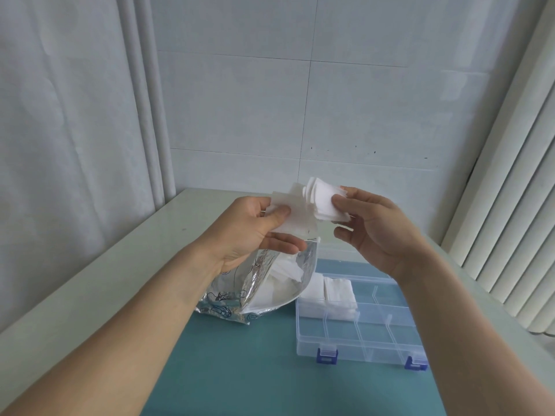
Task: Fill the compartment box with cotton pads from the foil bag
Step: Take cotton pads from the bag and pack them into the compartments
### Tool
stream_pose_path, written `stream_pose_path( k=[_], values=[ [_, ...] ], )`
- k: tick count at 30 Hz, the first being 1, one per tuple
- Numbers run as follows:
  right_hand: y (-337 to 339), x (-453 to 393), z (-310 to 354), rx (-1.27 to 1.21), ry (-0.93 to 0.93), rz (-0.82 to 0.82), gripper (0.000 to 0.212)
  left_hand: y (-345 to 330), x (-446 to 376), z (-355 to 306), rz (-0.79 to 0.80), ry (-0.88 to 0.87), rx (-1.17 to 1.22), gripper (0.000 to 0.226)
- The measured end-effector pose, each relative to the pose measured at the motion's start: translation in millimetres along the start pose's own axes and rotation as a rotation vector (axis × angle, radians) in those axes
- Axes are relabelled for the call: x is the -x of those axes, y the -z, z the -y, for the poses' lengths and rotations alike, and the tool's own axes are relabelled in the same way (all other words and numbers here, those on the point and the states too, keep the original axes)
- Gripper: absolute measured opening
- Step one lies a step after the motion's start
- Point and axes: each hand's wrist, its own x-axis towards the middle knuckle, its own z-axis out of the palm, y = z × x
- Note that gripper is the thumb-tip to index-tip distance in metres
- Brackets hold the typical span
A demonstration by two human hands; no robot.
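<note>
Tiled wall and blinds are backing a pale table (99,265) with a teal mat. Going left to right, the left hand (255,232) is pinching a few pads (295,219) above the open bag (270,283); the right hand (372,226) is gripping a fanned stack (322,202). Directly below the right hand, toward the table's right edge, the box (360,322) is lying lengthwise, its far-left cells already holding pads.

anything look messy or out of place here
Mostly tidy. The pads in the compartment box look untidy: the cotton pads in its far-left part sit crooked and seem to spill over a divider. The stack of pads held between the left hand and right hand is fanned out unevenly. The foil bag lies open.
</note>
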Motion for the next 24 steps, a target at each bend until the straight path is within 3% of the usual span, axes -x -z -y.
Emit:
stream_pose_path(
  k=[6, 10, 16, 21, 24],
  values=[
    [5, 0, 6, -0.198, -0.071, 0.035, 0.016, -1, 1, -3, -0.065, 0.044, 0.01, 0.022],
    [-1, 4, 8, -0.101, -0.12, 0.124, 0.012, -4, 1, -3, -0.064, 0.032, -0.055, 0.023],
    [-9, 3, 0, 0.159, -0.035, -0.089, 0.013, -4, 5, -4, 0.078, 0.024, -0.131, 0.021],
    [-7, 4, -1, 0.228, -0.076, -0.016, 0.006, -3, 5, -4, 0.117, 0.004, -0.181, 0.017],
    [-9, 3, -2, 0.219, -0.05, -0.069, 0.004, -2, 4, -2, 0.129, 0.015, -0.165, 0.017]
  ],
)
